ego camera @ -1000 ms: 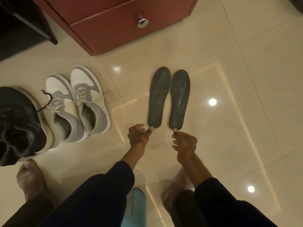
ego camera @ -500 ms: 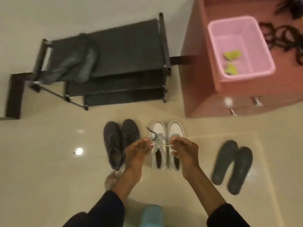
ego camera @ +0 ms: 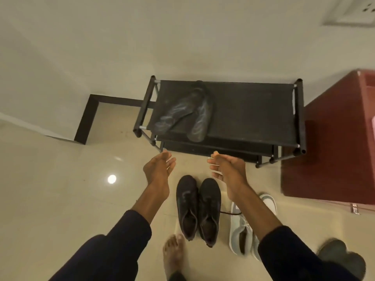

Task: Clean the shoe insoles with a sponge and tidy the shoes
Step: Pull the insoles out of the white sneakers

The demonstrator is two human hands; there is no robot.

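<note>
Far off, a plain cream wall (ego camera: 142,37) with a white socket plate (ego camera: 353,13) at top right and dark skirting (ego camera: 87,116) at left. Against it, a black tiered shoe rack (ego camera: 253,110) of metal tubes, and just right of that a dark red cabinet (ego camera: 334,149) with a metal handle (ego camera: 354,208) low on its front. Nearer, glossy cream floor tiles (ego camera: 50,189) with a round light reflection (ego camera: 111,179) at left.

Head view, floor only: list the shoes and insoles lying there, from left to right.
black shoes → white and grey sneakers, partly behind the right forearm → dark insoles, blurred at the lower right
</note>
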